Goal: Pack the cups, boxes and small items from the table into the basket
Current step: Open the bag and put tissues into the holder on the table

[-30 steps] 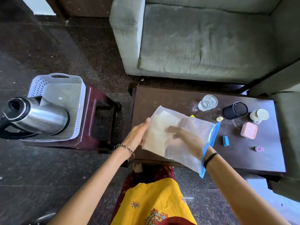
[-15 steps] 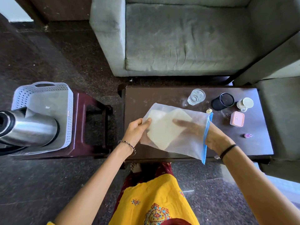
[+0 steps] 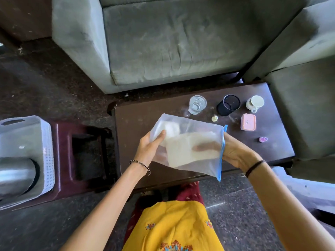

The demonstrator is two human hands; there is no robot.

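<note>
Surveying dark table (image 3: 145,113) before grey sofa (image 3: 172,42): glass (image 3: 197,104), black cup (image 3: 228,105), white cup (image 3: 254,103), pink box (image 3: 248,122) and pink bottle (image 3: 263,139) standing along far right. Finding left hand (image 3: 149,149) gripping zip bag (image 3: 192,151) at closed end, thumb on top, forearm rising from lower left. Finding right hand (image 3: 235,153) pinching blue zip edge, fingers (image 3: 201,147) showing through plastic. Noting bag held over table's near edge, white basket (image 3: 48,151) sitting well apart on stool (image 3: 63,142).

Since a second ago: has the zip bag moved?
Yes. The zip bag has shifted slightly right along the table, its blue zip edge now closer to the pink box.
</note>
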